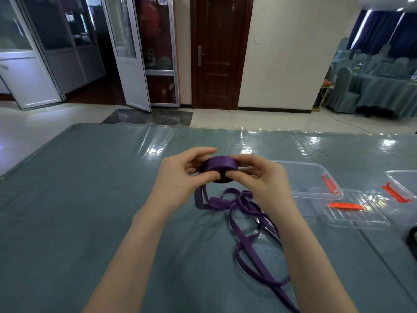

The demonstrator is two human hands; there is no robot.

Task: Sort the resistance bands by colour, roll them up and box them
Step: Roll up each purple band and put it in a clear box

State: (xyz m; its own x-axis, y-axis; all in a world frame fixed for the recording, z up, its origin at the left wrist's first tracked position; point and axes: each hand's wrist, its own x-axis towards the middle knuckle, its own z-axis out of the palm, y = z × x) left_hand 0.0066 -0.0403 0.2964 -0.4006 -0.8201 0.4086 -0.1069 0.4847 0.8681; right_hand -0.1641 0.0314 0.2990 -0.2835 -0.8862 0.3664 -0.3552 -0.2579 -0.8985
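Both hands, left point(180, 175) and right point(259, 177), pinch a purple roll point(220, 164) mid-worktop point(90, 199); loose band point(246, 227) trails toward 5 o'clock; clear boxes point(316, 177) at 3 o'clock.

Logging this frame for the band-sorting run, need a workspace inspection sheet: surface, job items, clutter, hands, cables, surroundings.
Surface: table under grey-blue cloth and a glossy clear cover.
Job's things: purple roll held above the table; its loose purple tail lies tangled on the cloth, unrolled. Clear box open, nothing seen inside; clear lid with orange clips beside it; second clear container at the right edge.
Clutter: dark object at the right edge, cut off, cannot identify.
Hands: left hand and right hand both grip the roll.
Cables: nothing seen on the table.
Surroundings: brown door, covered chairs at far right.
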